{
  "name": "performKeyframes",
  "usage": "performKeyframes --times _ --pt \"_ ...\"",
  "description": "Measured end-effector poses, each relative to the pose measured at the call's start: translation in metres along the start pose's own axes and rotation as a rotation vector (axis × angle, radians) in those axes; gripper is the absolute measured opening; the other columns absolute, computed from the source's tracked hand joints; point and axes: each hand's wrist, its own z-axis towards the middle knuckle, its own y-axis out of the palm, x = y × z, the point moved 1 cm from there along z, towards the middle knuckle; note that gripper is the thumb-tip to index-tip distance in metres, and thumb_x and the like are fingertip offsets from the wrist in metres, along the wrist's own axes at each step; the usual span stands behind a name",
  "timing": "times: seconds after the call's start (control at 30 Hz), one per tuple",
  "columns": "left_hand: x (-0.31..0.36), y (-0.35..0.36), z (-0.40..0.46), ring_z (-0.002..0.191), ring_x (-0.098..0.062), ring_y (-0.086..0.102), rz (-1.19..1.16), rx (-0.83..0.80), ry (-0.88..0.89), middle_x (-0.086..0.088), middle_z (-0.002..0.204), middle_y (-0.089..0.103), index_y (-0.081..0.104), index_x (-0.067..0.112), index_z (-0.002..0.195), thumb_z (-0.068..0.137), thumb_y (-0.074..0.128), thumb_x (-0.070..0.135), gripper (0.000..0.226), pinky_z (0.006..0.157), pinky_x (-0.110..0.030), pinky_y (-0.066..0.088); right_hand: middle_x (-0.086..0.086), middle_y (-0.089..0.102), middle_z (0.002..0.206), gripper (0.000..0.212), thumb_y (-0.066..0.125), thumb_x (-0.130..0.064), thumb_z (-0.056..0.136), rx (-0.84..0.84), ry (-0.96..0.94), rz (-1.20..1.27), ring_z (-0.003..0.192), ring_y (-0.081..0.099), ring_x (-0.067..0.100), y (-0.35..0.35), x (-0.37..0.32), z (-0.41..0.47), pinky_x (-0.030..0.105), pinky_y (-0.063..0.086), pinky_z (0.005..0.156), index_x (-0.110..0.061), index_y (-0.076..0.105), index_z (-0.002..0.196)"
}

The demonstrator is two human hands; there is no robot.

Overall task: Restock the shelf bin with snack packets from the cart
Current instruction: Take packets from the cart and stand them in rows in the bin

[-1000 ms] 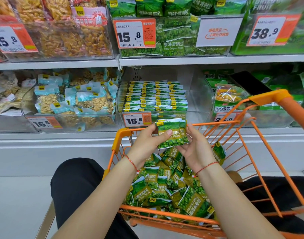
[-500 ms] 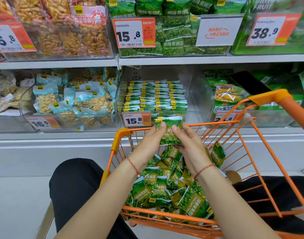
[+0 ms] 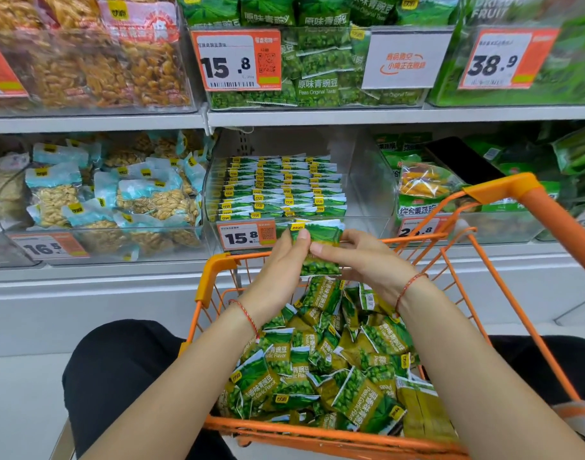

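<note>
Item: snack packets (image 3: 319, 250), light, soft, crinkly film | Hold: flat sides, edges | Hands: left hand (image 3: 278, 270), right hand (image 3: 367, 260) both pinching stack above cart (image 3: 503, 194) | Destination: shelf bin (image 3: 367, 180)

Bright, even light; blurred, bowed edges.

Bin price tag (image 3: 245, 234): 15.8.

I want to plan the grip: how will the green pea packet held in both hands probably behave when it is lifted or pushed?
The pea packet is probably light: the left hand and right hand hold it with fingertips only. It looks like thin, floppy film with loose peas, so it may sag. Its glossy surface could slip; it should not roll.
</note>
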Motion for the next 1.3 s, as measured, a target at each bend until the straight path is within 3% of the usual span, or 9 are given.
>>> performKeyframes --times 0.07,0.23,0.37,0.57,0.67,0.8,1.0,1.17,1.3 --pt "0.002 0.000 0.009 0.147 -0.015 0.005 -0.021 -0.006 -0.013 0.001 0.160 0.006 0.005 0.019 0.152 0.099 0.022 0.051 0.064 0.117 -0.036 0.007 0.004 0.046 0.136 0.123 0.076 -0.057 0.043 -0.009 -0.007 -0.104 0.121 0.049 0.019 -0.006 -0.009 0.009 0.037 0.043 0.103 -0.006 0.029 0.145" --pt "0.010 -0.001 0.036 0.147 -0.012 0.005 0.005 -0.032 0.037 0.005 0.160 0.007 0.007 0.024 0.152 0.101 0.021 0.048 0.058 0.116 -0.034 0.006 0.005 0.056 0.131 0.120 0.089 -0.051 0.038 -0.042 0.011 -0.086 0.119 0.055 0.017 -0.021 -0.017 0.042 0.032 0.042 0.101 -0.017 0.038 0.142" --pt "0.019 -0.007 0.060 0.146 -0.011 0.007 0.023 -0.072 0.064 0.007 0.159 0.011 0.011 0.028 0.152 0.100 0.018 0.052 0.057 0.120 -0.039 0.007 0.001 0.068 0.107 0.065 0.084 -0.026 0.067 -0.090 -0.004 -0.208 0.095 0.065 0.015 -0.037 -0.040 0.062 0.024 0.049 0.072 -0.020 0.054 0.125" --pt "0.007 -0.028 0.104 0.139 -0.025 0.027 0.510 0.043 0.183 -0.009 0.151 0.033 0.031 0.010 0.146 0.095 0.010 0.059 0.074 0.115 -0.041 0.021 0.002 0.059 0.090 0.053 0.081 -0.010 0.071 0.268 -0.228 -0.497 0.075 0.056 0.013 -0.072 -0.074 0.096 0.020 0.050 0.061 -0.013 0.052 0.115" --pt "-0.008 -0.035 0.121 0.138 -0.025 0.030 0.703 0.108 0.162 -0.010 0.148 0.037 0.028 0.012 0.148 0.097 0.014 0.056 0.069 0.114 -0.041 0.020 0.006 0.061 0.095 0.051 0.081 -0.017 0.070 0.278 -0.264 -0.674 0.079 0.058 0.019 -0.082 -0.072 0.111 0.028 0.049 0.073 -0.018 0.050 0.109" --pt "-0.016 -0.034 0.125 0.139 -0.023 0.028 0.768 0.071 0.179 -0.008 0.150 0.035 0.028 0.012 0.148 0.098 0.014 0.056 0.068 0.115 -0.041 0.017 0.007 0.055 0.108 0.061 0.079 -0.017 0.073 0.107 -0.170 -0.842 0.091 0.055 0.020 -0.084 -0.062 0.131 0.026 0.043 0.078 -0.015 0.049 0.126" --pt "-0.021 -0.031 0.126 0.139 -0.020 0.025 0.876 0.097 0.221 -0.005 0.150 0.034 0.032 0.013 0.146 0.097 0.013 0.057 0.068 0.114 -0.039 0.013 0.007 0.050 0.108 0.055 0.070 -0.014 0.081 -0.085 0.138 -0.621 0.086 0.052 0.016 -0.089 -0.045 0.153 0.025 0.046 0.066 -0.022 0.049 0.131" --pt "-0.026 -0.029 0.127 0.141 -0.018 0.022 0.926 0.128 0.249 -0.001 0.150 0.034 0.030 0.016 0.146 0.097 0.012 0.057 0.067 0.113 -0.037 0.012 0.002 0.036 0.143 0.061 0.068 -0.010 0.083 -0.112 0.205 -0.577 0.115 0.042 0.016 -0.084 -0.029 0.162 0.026 0.045 0.073 -0.022 0.045 0.137" --pt "-0.027 -0.028 0.127 0.141 -0.018 0.021 0.936 0.140 0.263 0.000 0.150 0.035 0.031 0.016 0.146 0.097 0.012 0.056 0.066 0.113 -0.037 0.012 0.001 0.033 0.149 0.057 0.069 -0.005 0.082 -0.145 0.164 -0.656 0.125 0.042 0.020 -0.085 -0.025 0.163 0.032 0.050 0.085 -0.018 0.049 0.133"
